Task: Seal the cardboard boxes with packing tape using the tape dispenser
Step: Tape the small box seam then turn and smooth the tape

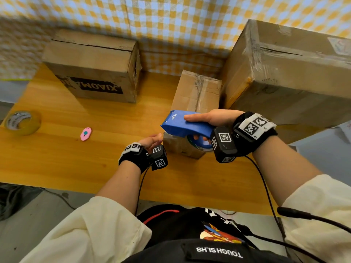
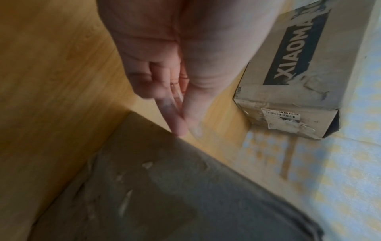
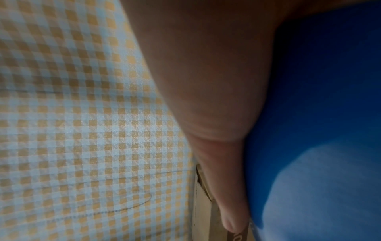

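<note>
Head view: right hand [image 1: 210,118] grips blue dispenser [image 1: 182,126] over small box [image 1: 195,95], left hand [image 1: 152,142] loose-fingered beside it, 2 boxes flanking

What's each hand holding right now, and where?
Right hand grips the blue tape dispenser by its handle. Left hand holds nothing, fingertips at the small box.

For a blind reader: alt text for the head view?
Right hand grips a blue tape dispenser over a small box; left hand reaches for its corner. Two bigger boxes, a tape roll on the table.
</note>
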